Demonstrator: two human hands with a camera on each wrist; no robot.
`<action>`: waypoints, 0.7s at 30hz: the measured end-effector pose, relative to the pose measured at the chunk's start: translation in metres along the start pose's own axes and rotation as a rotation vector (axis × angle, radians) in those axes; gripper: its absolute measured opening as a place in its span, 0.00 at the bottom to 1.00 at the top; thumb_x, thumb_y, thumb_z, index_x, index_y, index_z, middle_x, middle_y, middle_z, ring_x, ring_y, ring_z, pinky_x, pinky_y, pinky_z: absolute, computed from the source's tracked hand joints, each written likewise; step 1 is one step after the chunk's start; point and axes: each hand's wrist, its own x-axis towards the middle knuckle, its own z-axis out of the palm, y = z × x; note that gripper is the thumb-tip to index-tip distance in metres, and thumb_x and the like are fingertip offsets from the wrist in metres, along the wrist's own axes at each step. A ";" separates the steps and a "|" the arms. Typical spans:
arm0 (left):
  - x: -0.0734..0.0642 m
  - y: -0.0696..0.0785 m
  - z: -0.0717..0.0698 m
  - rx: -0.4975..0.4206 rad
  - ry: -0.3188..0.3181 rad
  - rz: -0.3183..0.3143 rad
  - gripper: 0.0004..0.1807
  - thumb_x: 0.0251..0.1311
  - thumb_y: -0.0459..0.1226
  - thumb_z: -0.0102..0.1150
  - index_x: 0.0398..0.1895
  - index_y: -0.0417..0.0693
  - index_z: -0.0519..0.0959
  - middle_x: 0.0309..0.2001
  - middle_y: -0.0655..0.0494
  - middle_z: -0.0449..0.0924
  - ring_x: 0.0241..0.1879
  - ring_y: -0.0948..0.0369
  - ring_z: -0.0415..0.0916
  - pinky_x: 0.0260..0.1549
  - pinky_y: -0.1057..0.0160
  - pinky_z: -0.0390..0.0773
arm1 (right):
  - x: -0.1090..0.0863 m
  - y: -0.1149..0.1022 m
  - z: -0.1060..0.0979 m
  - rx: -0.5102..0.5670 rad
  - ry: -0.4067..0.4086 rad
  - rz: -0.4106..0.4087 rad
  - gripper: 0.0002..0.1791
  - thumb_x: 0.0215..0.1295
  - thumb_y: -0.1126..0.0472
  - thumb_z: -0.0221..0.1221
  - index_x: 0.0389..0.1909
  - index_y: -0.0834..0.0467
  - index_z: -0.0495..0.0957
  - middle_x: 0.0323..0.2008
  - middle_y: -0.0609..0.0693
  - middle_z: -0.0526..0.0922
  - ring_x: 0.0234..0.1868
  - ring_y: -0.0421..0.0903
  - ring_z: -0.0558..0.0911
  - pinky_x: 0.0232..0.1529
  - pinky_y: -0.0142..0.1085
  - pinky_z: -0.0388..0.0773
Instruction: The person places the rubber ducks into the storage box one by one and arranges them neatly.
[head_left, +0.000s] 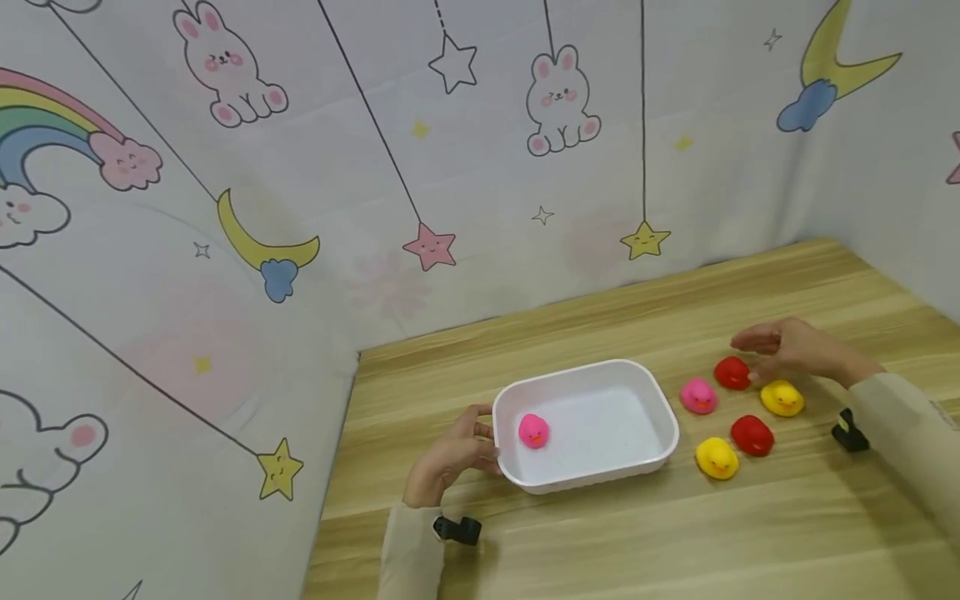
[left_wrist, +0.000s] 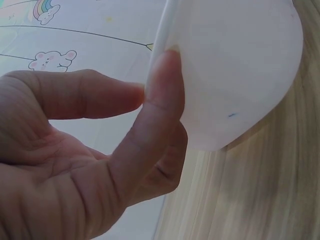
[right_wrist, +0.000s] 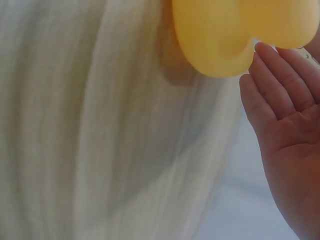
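Note:
My left hand [head_left: 457, 454] grips the left end of a white plastic tray [head_left: 600, 477]. In the left wrist view its thumb and a finger pinch the tray's rim [left_wrist: 161, 40] between them. One pink rubber duck [head_left: 533, 431] sits inside the tray near that end. Over on the right, my right hand [head_left: 798, 348] hovers with fingers straight and thumb apart, close by a red rubber duck [head_left: 731, 373]. Below the palm is a yellow rubber duck [head_left: 782, 398], which looms large as a yellow shape [right_wrist: 215, 40] beside the fingers in the right wrist view.
Between the tray and my right hand sits another pink duck [head_left: 699, 396]. Nearer the front lie a second red duck [head_left: 752, 436] and a second yellow one [head_left: 717, 458]. The wooden table [head_left: 570, 550] meets a patterned curtain [head_left: 487, 183] at its back and left.

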 end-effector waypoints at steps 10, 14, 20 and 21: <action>0.002 0.001 -0.001 -0.009 -0.006 0.000 0.41 0.52 0.20 0.54 0.71 0.28 0.52 0.49 0.31 0.68 0.30 0.55 0.79 0.36 0.53 0.89 | 0.011 -0.011 0.000 -0.057 -0.108 -0.017 0.36 0.50 0.62 0.76 0.59 0.72 0.76 0.58 0.67 0.79 0.62 0.67 0.76 0.54 0.27 0.79; 0.002 0.001 -0.002 -0.012 -0.007 -0.007 0.41 0.52 0.19 0.54 0.72 0.29 0.52 0.49 0.31 0.68 0.30 0.54 0.79 0.37 0.53 0.89 | 0.015 -0.011 0.004 -0.122 -0.122 -0.047 0.33 0.49 0.63 0.76 0.56 0.70 0.78 0.55 0.64 0.82 0.59 0.63 0.78 0.53 0.26 0.78; 0.001 -0.001 -0.003 -0.017 -0.017 -0.011 0.41 0.52 0.19 0.54 0.72 0.29 0.52 0.48 0.33 0.68 0.31 0.54 0.78 0.35 0.54 0.89 | 0.020 -0.013 0.009 -0.210 -0.128 -0.070 0.31 0.46 0.64 0.77 0.53 0.68 0.80 0.51 0.59 0.85 0.53 0.59 0.82 0.53 0.36 0.81; 0.001 -0.001 -0.003 -0.018 -0.018 -0.009 0.42 0.51 0.19 0.54 0.72 0.29 0.52 0.48 0.33 0.68 0.30 0.54 0.78 0.35 0.54 0.89 | 0.020 -0.013 0.010 -0.212 -0.126 -0.069 0.30 0.46 0.64 0.77 0.53 0.68 0.80 0.51 0.59 0.85 0.53 0.59 0.82 0.53 0.39 0.82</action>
